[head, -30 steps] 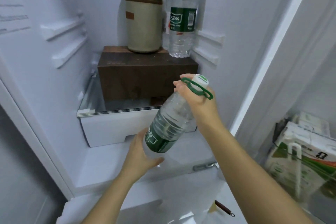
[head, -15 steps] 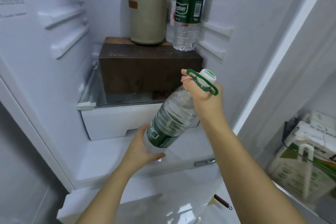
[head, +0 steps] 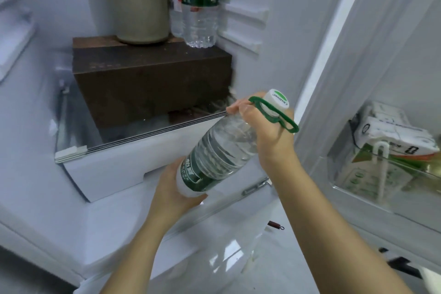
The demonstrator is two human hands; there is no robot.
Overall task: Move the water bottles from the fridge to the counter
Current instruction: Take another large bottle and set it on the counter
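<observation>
Large water bottle tilted, cap up to the right, now lifted a little higher and nearer than a second ago, clear of the fridge shelf; right hand wrapped round the neck, fingers pressed together beneath the green carry handle; left hand cupped under the base, fingers curled against it; second bottle upright on the brown box, far, beside a beige canister; glass shelf edge just left of the held bottle; door bin right; open room near, toward the camera
</observation>
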